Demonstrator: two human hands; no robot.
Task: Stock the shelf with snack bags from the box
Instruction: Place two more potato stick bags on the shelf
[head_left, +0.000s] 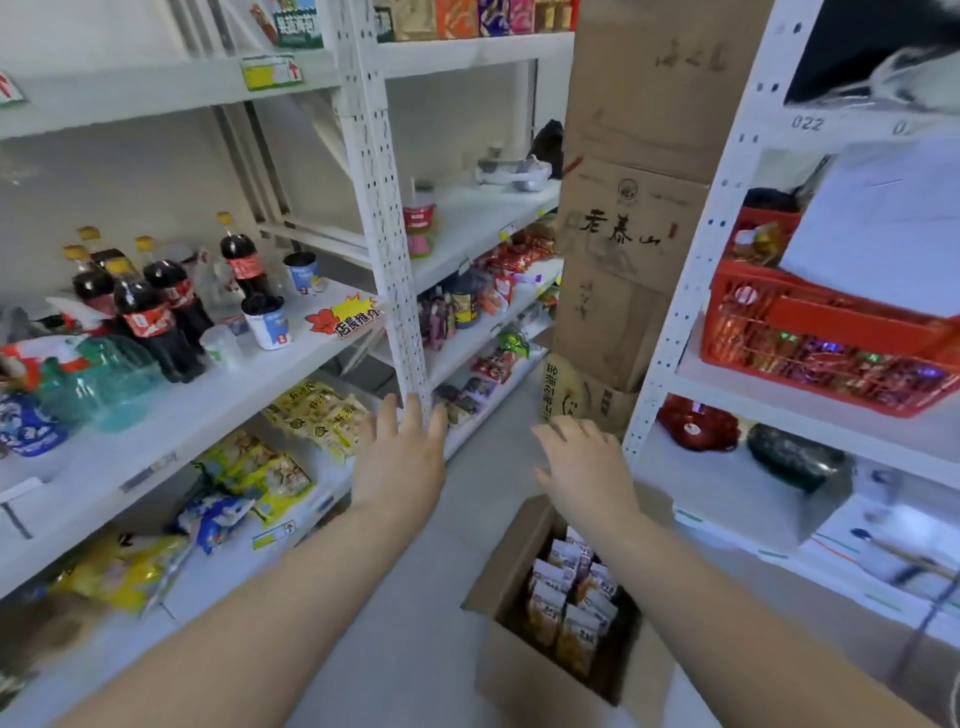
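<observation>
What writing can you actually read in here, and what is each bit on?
"022": white metal shelf beam, upper right.
"老泰山": stacked brown cardboard carton at the aisle's end.
"店長推介", roughly: red and yellow starburst sign on the drinks shelf edge.
Too blurred: red labels on dark cola bottles, snack bags in the open brown cardboard box, yellow-green shelf tag.

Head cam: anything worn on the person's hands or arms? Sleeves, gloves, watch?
Nothing worn that shows. Left hand and right hand are bare: no gloves, rings or watch. No sleeves in view up to the frame edge.
</observation>
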